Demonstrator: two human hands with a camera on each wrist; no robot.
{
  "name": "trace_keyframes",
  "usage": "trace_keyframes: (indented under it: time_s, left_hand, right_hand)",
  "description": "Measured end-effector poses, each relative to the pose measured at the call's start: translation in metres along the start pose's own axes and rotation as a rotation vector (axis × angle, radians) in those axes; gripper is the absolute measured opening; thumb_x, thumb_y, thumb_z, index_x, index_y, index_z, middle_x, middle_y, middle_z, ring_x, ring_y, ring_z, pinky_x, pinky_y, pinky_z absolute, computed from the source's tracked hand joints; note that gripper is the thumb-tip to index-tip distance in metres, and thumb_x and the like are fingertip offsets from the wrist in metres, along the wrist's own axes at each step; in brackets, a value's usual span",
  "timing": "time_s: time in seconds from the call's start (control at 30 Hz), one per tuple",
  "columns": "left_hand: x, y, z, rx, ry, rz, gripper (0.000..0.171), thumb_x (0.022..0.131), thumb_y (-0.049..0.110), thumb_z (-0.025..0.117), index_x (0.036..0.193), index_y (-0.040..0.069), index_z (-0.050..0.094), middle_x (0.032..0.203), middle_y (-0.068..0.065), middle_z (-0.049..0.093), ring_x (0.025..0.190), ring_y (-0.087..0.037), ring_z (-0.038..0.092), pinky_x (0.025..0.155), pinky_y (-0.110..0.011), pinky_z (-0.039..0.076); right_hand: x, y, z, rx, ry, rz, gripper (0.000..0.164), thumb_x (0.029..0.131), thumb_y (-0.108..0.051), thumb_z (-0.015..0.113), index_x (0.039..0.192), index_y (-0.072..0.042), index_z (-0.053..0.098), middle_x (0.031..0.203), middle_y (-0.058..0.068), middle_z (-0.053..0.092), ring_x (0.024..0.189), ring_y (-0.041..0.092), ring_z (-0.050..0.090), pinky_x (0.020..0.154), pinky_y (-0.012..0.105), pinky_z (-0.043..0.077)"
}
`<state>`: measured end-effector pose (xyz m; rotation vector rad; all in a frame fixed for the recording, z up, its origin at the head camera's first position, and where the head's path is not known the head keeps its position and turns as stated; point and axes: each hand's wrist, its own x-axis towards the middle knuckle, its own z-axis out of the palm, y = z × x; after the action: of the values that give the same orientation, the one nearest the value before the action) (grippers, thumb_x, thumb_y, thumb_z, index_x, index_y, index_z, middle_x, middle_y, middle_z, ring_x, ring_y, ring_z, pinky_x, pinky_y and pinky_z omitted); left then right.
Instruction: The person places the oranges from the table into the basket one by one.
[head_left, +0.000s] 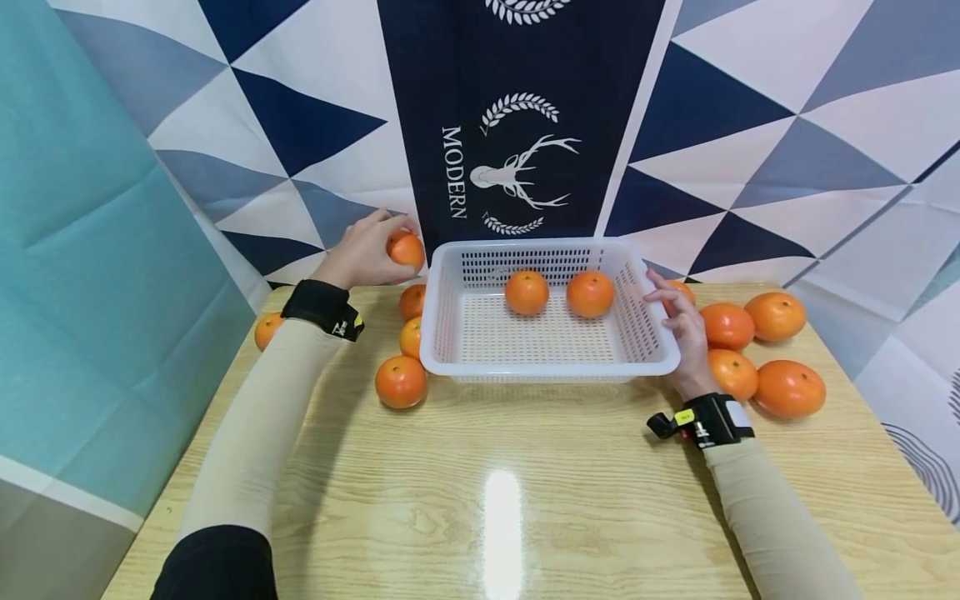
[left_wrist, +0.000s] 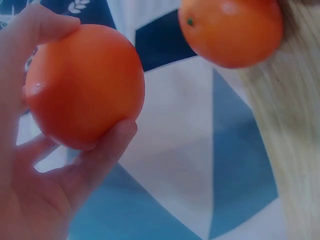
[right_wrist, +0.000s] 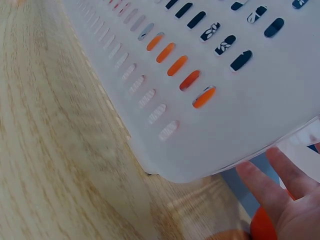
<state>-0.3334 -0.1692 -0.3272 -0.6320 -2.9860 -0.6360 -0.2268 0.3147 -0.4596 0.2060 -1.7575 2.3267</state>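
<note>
My left hand (head_left: 366, 252) grips an orange (head_left: 406, 250) above the table, just left of the white plastic basket (head_left: 551, 369). In the left wrist view, the thumb and fingers curve round this orange (left_wrist: 87, 87). Two oranges lie inside the basket, one near the middle (head_left: 527, 293) and one to its right (head_left: 590, 294). My right hand (head_left: 686, 337) rests at the basket's right rim. The right wrist view has its extended fingers (right_wrist: 270, 187) touching the rim near a corner; part of the hand is cut off there.
Several oranges, among them a front one (head_left: 401, 382), lie left of the basket; another orange (head_left: 268, 331) sits behind the left forearm. Several more, including a large orange (head_left: 790, 389), lie to the right. A patterned cloth (head_left: 322, 133) hangs behind the wooden table (head_left: 420, 500).
</note>
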Motion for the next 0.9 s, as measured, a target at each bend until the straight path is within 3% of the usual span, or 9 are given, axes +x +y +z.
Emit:
trace_keyframes:
  time_s: [0.17, 0.53, 0.9]
  left_hand:
    - [0.002, 0.014, -0.001, 0.002, 0.020, 0.025, 0.057, 0.090, 0.036, 0.080, 0.143, 0.019, 0.066, 0.163, -0.017, 0.053, 0.132, -0.044, 0.057, 0.113, -0.063, 0.052]
    - [0.013, 0.048, 0.002, -0.052, 0.016, 0.059, 0.056, 0.091, 0.034, 0.080, 0.143, 0.020, 0.064, 0.142, -0.017, 0.059, 0.120, -0.040, 0.061, 0.103, -0.055, 0.058]
    - [0.032, 0.074, 0.022, -0.051, -0.007, 0.103, 0.058, 0.087, 0.035, 0.080, 0.142, 0.022, 0.065, 0.142, -0.015, 0.058, 0.119, -0.036, 0.062, 0.101, -0.050, 0.059]
  right_hand:
    - [0.000, 0.000, 0.000, -0.003, -0.008, 0.005, 0.061, 0.092, 0.000, 0.025, 0.111, -0.026, 0.076, 0.187, 0.007, 0.032, 0.173, 0.029, 0.026, 0.117, 0.025, 0.043]
    - [0.000, 0.001, -0.005, -0.005, -0.021, -0.001, 0.060, 0.093, 0.002, 0.023, 0.111, -0.025, 0.074, 0.187, 0.007, 0.031, 0.173, 0.028, 0.027, 0.115, 0.024, 0.045]
    - [0.000, 0.002, -0.005, -0.020, -0.020, -0.005, 0.059, 0.093, 0.001, 0.024, 0.112, -0.024, 0.074, 0.187, 0.009, 0.031, 0.173, 0.028, 0.026, 0.118, 0.026, 0.041]
